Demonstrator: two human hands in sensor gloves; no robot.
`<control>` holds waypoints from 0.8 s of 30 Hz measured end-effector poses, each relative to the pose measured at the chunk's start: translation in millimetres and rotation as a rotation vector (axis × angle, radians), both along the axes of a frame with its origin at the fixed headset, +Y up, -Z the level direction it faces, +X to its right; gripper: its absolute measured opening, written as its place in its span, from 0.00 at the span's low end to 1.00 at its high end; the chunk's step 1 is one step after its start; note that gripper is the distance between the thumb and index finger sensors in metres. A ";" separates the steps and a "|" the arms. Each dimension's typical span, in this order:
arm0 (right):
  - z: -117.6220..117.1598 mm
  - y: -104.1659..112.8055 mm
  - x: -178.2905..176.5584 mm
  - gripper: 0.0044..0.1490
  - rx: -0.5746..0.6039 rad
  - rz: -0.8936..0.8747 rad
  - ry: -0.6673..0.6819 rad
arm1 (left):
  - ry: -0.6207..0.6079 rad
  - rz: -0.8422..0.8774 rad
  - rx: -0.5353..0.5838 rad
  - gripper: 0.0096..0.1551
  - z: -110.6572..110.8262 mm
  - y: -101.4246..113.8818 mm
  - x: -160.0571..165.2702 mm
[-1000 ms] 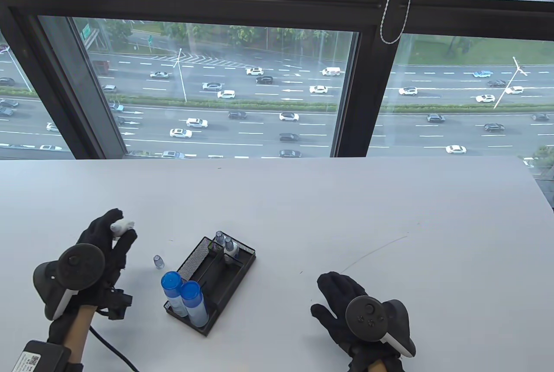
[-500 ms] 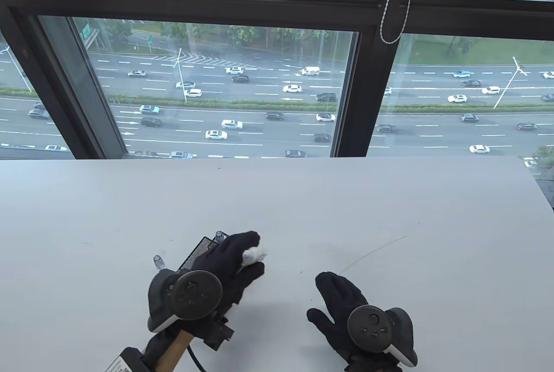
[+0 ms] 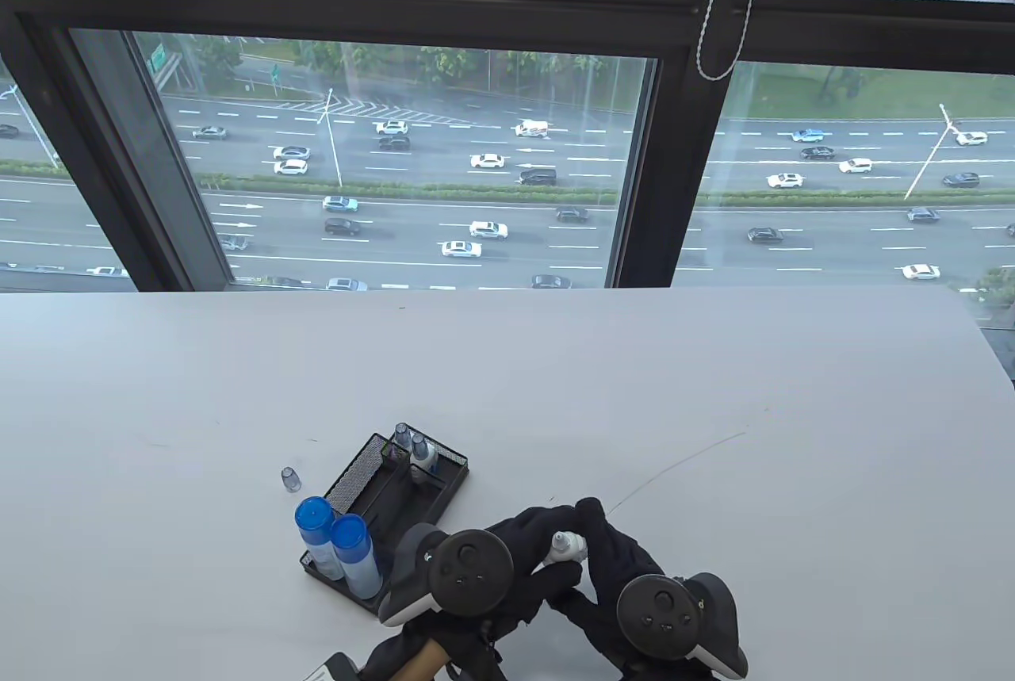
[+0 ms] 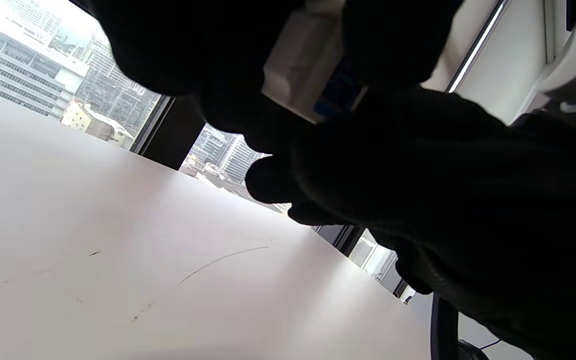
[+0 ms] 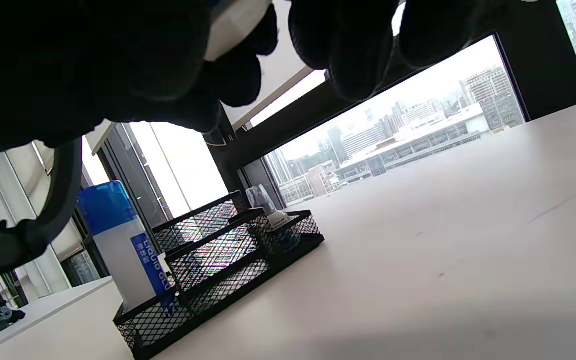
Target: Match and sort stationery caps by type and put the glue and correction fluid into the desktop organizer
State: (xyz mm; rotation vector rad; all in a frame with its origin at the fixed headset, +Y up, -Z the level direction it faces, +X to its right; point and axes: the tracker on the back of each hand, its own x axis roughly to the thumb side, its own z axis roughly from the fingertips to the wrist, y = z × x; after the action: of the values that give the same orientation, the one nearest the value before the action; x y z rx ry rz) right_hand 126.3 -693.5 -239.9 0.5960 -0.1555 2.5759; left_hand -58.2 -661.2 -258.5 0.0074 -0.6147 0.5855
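Left hand [image 3: 527,554] and right hand [image 3: 614,558] together, both grips curled on 1 white bottle [image 3: 568,548] — beside the organizer [image 3: 448,479]

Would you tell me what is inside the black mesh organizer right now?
The organizer holds two blue-capped glue bottles at its near end and two small capped bottles at its far end. The mesh walls hide the compartment floors.

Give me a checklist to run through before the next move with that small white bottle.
1. Left hand holds the small white bottle: ok.
2. Right hand at the bottle too: ok, though its grip cannot be told.
3. Bottle capped: not ok, nozzle looks bare.
4. Loose clear cap within sight on the table: ok.
5. Free room in the organizer: ok, middle section looks open.
6. Glue sticks standing inside: ok.
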 end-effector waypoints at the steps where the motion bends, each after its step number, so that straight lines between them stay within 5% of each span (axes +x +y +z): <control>1: 0.0 -0.1 1.0 0.62 0.012 -0.019 -0.007 | 0.000 -0.008 0.022 0.37 1.3 -0.8 0.6; 14: 3.5 2.9 9.8 0.58 0.015 -0.293 -0.102 | -0.047 0.044 0.007 0.38 13.3 3.5 5.5; 24: 2.7 3.2 14.8 0.39 0.027 -0.313 -0.115 | 0.079 -0.009 0.143 0.31 22.8 13.1 2.4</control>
State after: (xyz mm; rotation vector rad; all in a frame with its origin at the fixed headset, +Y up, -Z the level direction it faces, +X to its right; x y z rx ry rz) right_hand 141.1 -690.3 -237.2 0.3975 -0.2974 2.3062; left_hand -55.8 -648.0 -235.6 0.1614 -0.5782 0.5296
